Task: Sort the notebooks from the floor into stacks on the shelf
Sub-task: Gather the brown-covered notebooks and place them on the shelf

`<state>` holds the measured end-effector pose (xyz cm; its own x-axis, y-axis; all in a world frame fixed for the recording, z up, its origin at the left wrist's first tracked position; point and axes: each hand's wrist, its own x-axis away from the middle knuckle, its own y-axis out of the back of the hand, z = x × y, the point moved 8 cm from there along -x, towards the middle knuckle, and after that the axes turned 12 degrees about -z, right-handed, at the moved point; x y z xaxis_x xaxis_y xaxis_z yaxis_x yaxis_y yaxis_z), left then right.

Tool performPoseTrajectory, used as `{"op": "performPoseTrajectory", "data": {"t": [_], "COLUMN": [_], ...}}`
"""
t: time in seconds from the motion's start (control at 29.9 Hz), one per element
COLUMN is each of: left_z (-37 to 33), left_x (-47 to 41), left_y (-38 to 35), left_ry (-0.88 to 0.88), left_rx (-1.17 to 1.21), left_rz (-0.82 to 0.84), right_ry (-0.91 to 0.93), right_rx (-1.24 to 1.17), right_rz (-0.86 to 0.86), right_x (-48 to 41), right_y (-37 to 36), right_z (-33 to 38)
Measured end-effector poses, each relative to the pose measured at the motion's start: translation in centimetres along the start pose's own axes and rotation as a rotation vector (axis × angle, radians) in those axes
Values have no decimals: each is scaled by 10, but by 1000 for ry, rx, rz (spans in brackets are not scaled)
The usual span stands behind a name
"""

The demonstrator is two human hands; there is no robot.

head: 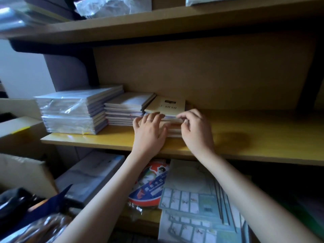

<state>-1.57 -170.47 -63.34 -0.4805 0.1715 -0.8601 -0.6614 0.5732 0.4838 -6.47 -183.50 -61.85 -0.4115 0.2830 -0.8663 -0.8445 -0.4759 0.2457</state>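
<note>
Up top, crumpled clear plastic [112, 6]. Down low, a round red-and-blue packet [149, 186], overlapped at its right by pale sheets of little picture panels [189, 199]. Further left, a plastic-wrapped flat pack [91, 174], then a cardboard box [22, 172], dark blue strap [50, 202] in front.

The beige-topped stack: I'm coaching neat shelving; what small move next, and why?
Probably square the top beige notebook with its stack: it looks skewed toward the neighbouring stack, and the left hand presses while the right hand pinches the front edge.
</note>
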Motion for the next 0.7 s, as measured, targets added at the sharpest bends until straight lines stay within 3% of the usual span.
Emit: {"op": "performPoseTrajectory", "data": {"t": [0.07,0.13,0.27,0.37,0.5,0.6,0.7], "left_z": [-7,-17,-35,-24,-3,5,1], "left_x": [24,62,159,252,380,443,482], "left_y": [16,21,8,-9,-5,15,30], "left_ry": [-2,6,101,368,595,784,715], "left_rx": [84,168,205,173,-174,-219,-316], "left_rz": [-122,-130,112,464,983,1110,1243], "right_ry": [176,301,368,199,-100,-326,-484], "right_rx": [-59,-90,-149,-181,-162,-128,-116], "right_rz": [-86,-27,286,535,909,1102,1222], "right_x": [19,55,154,237,343,404,444], "right_y": [25,41,55,59,68,76,83], "right_z": [22,36,35,11,-19,-36,-38]}}
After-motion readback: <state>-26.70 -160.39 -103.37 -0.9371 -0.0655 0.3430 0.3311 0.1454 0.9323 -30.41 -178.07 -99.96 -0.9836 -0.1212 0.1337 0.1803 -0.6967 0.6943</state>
